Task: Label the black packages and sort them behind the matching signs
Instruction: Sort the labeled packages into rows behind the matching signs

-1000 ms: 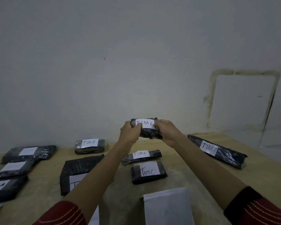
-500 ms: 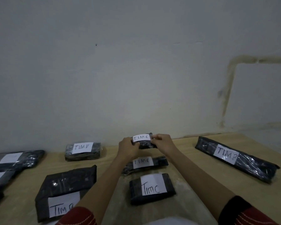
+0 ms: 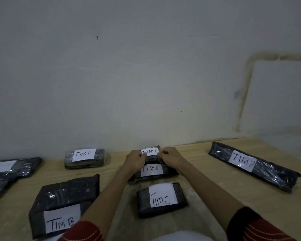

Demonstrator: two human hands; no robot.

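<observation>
A small black package labelled "TIM C" [image 3: 150,153] rests at the far end of the table near the wall. My left hand [image 3: 135,161] grips its left end and my right hand [image 3: 170,158] grips its right end. Just in front of it lies a second "TIM C" package [image 3: 152,171], partly hidden by my hands. A third "TIM C" package [image 3: 161,199] lies nearer to me. Together they form a column.
Two "TIM B" packages, a small one [image 3: 85,158] and a flat one [image 3: 62,204], lie to the left. A long "TIM B" package [image 3: 254,166] lies at the right. More labelled black packages [image 3: 12,168] sit at the far left. White paper [image 3: 181,237] shows at the bottom edge. The wooden table [image 3: 215,188] meets the wall.
Both hands have carried the "TIM C" package forward and down from mid-air to the table by the wall. The view has tilted and closed in.
</observation>
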